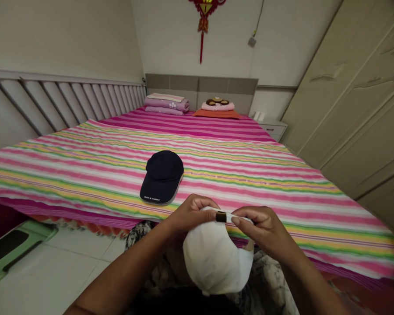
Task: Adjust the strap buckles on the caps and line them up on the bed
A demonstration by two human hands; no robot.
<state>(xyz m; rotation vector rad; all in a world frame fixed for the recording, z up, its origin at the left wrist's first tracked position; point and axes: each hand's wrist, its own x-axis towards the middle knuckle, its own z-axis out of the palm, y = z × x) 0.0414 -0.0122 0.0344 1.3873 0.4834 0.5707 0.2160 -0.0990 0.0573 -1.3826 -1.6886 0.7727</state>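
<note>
A white baseball cap (pixel 213 258) hangs between my hands over my lap, its back strap and dark metal buckle (pixel 221 216) uppermost. My left hand (pixel 197 212) pinches the strap at the buckle, thumb pressed against its left side. Just right of the buckle, my right hand (pixel 258 223) grips the strap between thumb and fingers. The cap's brim is not visible from here. On the bed, ahead and to the left of my hands, lies a navy cap (pixel 164 168) with white lettering on its brim.
A striped sheet (pixel 249 170) covers the bed. Folded purple bedding (pixel 166 105) and an orange cushion (pixel 216 113) rest by the headboard (pixel 228 87). A green stool (pixel 19 245) stands on the tiled floor at left, a white nightstand (pixel 274 129) at far right, beside the wardrobe (pixel 354 96).
</note>
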